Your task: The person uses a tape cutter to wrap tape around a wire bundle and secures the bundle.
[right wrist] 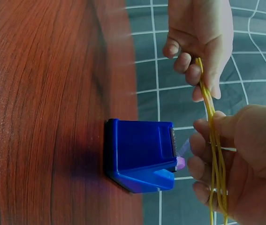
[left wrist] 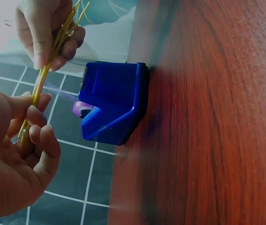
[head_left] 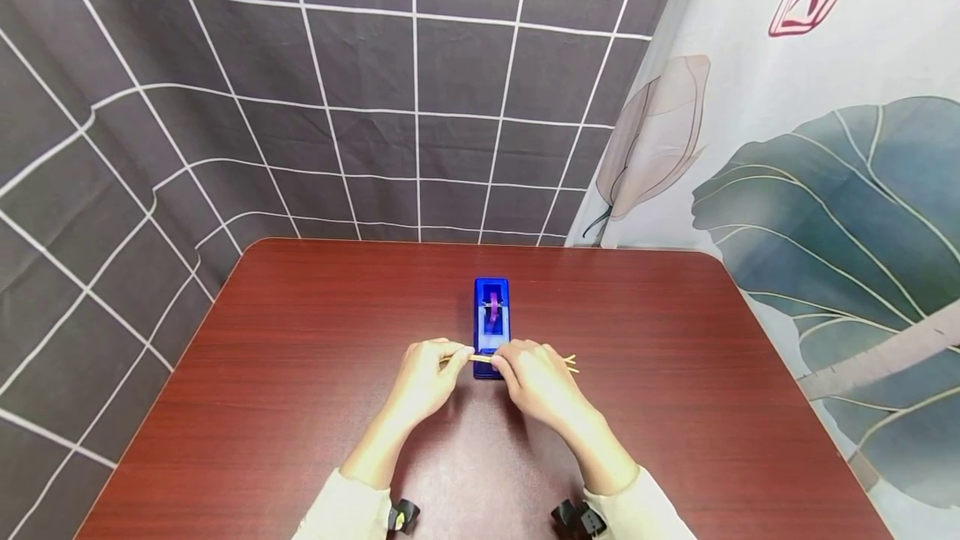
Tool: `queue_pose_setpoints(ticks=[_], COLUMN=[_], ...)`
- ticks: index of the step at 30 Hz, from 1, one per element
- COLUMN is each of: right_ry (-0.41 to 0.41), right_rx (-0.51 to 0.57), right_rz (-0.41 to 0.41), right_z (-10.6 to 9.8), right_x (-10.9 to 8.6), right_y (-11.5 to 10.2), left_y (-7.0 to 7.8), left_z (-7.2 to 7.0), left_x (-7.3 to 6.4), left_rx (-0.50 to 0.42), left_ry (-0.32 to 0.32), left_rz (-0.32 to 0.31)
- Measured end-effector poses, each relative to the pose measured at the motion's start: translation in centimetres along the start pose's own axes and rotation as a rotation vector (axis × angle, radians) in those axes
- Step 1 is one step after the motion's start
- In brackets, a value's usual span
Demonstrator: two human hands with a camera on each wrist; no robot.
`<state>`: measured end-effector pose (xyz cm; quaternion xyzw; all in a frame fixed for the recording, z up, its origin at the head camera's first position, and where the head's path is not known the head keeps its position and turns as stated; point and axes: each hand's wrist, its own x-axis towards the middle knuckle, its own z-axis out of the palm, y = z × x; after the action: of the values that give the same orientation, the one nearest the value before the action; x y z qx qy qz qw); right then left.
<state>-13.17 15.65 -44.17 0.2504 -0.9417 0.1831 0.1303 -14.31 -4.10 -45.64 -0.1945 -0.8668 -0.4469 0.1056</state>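
Now the left hand [head_left: 426, 375] pinches the yellow strands [head_left: 482, 358] near one end; the right hand [head_left: 542, 377] grips them farther along; they run crosswise above the near end of the lengthwise blue tape dispenser [head_left: 492, 342].

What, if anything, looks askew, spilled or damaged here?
Nothing is visibly spilled or damaged. The blue tape dispenser stands upright on the table, and the left hand and right hand pinch the yellow strands. The strands' ends splay unevenly past the right hand, a mild untidiness at most.
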Motion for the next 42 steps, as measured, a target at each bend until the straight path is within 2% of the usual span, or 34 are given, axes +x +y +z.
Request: queue_pose_setpoints(ticks=[5, 12, 23, 42], right_ry=[0.001, 0.049, 0.093, 0.098], right_rx=[0.000, -0.008, -0.026, -0.068], right_rz=[0.028, 0.048, 0.021, 0.004], right_z=[-0.02, -0.10, -0.07, 0.05], right_x=[0.07, 0.06, 0.11, -0.12], right_y=[-0.14, -0.32, -0.30, 0.00], left_y=[-0.02, -0.12, -0.03, 0.09], left_z=[0.00, 0.10, 0.10, 0.05], left_x=[-0.08, -0.14, -0.13, -0.14], left_rx=[-0.006, -0.019, -0.050, -0.025], left_ry=[0.014, 0.034, 0.033, 0.018], left_rz=[0.002, 0.023, -0.013, -0.038])
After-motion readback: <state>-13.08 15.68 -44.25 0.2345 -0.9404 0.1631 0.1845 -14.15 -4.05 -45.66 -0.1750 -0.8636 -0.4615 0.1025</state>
